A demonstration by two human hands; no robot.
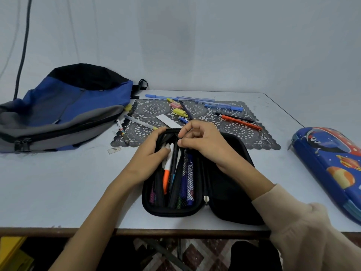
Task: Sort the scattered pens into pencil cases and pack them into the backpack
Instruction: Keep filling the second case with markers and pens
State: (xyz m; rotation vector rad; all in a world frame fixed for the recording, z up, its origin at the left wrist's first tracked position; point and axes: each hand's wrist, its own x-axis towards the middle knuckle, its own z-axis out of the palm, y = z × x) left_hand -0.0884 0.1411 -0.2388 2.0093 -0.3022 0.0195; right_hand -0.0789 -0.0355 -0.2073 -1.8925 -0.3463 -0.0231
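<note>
In the head view, an open black pencil case (224, 184) is seen at the lower centre of the frame, laid flat on the pale worktop (68, 182). Its left half is filled with pens, among them a white and orange pen (167, 171), and purple markers (188, 178) are held behind a mesh flap (192, 194). The left hand (151, 153) is placed over the far left end of the case, its fingers curled around the rim and its thumb laid against the pen tops. The right hand (203, 145) is curled, and the top edge of the mesh flap is pinched between thumb and forefinger. A beige sleeve (304, 231) is worn on the right arm.

Above the case, a dark lace mat (152, 110) is spread on the worktop, and loose pens are scattered over it: several blue pens (224, 107), an orange pen (242, 121) and a yellow highlighter (180, 112). A blue, grey and black backpack (64, 106) is laid on its side at the upper left. A blue space-print pencil case (330, 165) is seen closed at the right edge.
</note>
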